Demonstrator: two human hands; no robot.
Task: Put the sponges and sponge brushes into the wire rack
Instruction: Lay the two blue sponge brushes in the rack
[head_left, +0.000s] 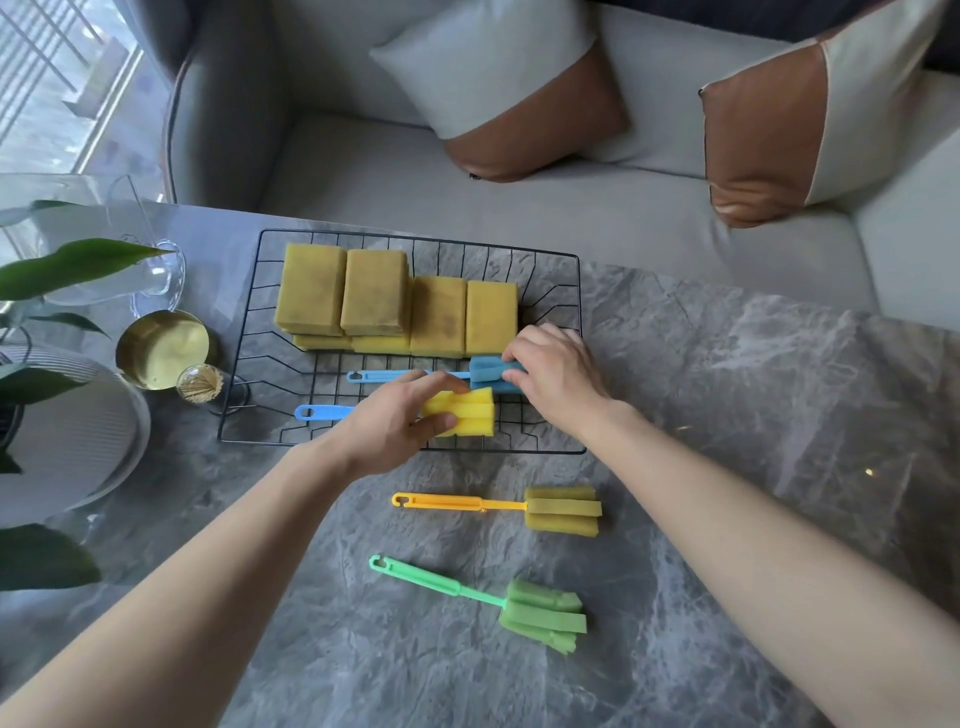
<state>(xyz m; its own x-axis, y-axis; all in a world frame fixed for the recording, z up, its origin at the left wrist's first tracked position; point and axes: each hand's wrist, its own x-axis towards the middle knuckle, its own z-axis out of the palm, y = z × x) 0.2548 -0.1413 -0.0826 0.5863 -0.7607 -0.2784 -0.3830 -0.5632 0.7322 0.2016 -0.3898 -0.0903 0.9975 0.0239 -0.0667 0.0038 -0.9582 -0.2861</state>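
Now your left hand (400, 415) pinches the blue-handled brush's yellow sponge head (462, 413) inside the black wire rack (578, 353); your right hand (556, 371) seemingly grips the blue sponge brush (485, 370) just beyond. Lay both flat, handles left.

The wire rack (571, 260) sits on the table (727, 389), far of centre. A row of sponges (395, 306) fills its far part; two sponge brushes (400, 374) lie nearer inside it, handles pointing left. Near of the rack, two more brushes (561, 509) lie on the table. A plant (67, 265) and a tin (161, 356) stand left.
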